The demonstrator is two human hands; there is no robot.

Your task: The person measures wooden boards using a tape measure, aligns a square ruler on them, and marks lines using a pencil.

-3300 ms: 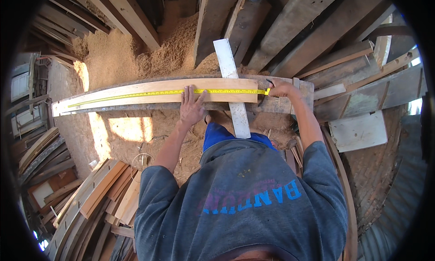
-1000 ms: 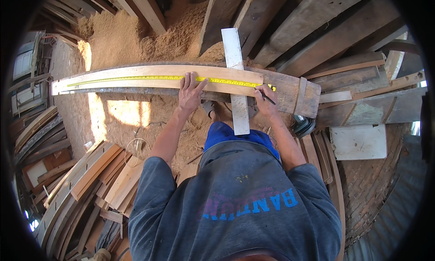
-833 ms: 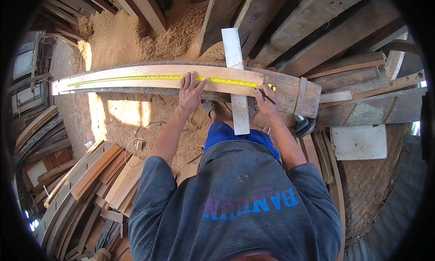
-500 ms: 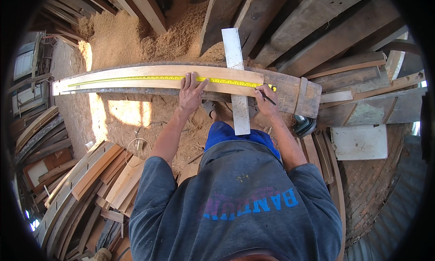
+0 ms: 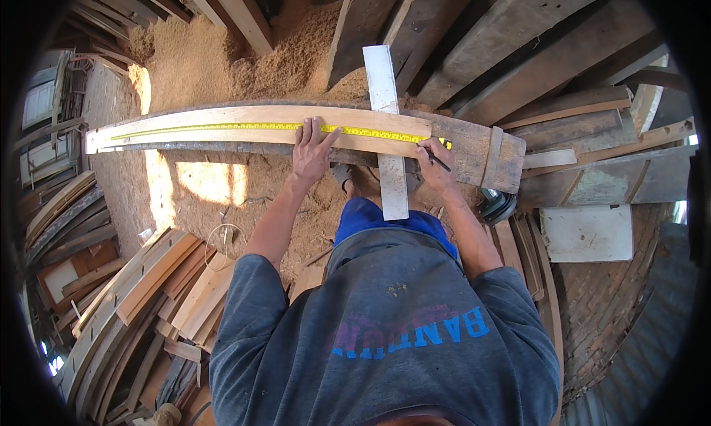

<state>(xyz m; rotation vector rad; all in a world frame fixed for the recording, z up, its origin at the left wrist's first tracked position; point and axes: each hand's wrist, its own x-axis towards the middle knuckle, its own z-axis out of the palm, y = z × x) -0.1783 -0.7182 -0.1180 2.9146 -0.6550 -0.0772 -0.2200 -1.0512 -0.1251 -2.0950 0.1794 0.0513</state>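
Note:
A long pale wooden board (image 5: 244,118) lies across an old, weathered plank bench (image 5: 463,152). The yellow blade of a tape measure (image 5: 237,127) is drawn out along the board, from near its left end to the yellow and black case (image 5: 446,142) at its right end. My left hand (image 5: 312,152) is open, its fingers stretched over the blade and board near the middle. At the board's right end, my right hand (image 5: 435,165) is closed around a dark, slim pencil (image 5: 441,162), its fingers beside the tape case. A white strip of wood (image 5: 393,185) passes crosswise under the board.
Sawdust (image 5: 192,56) is heaped beyond the bench. Large timbers (image 5: 518,34) lean at the far right. Stacked curved boards (image 5: 159,278) fill the lower left. A white panel (image 5: 589,232) lies at the right, and a wooden batten (image 5: 492,157) crosses the bench's right end.

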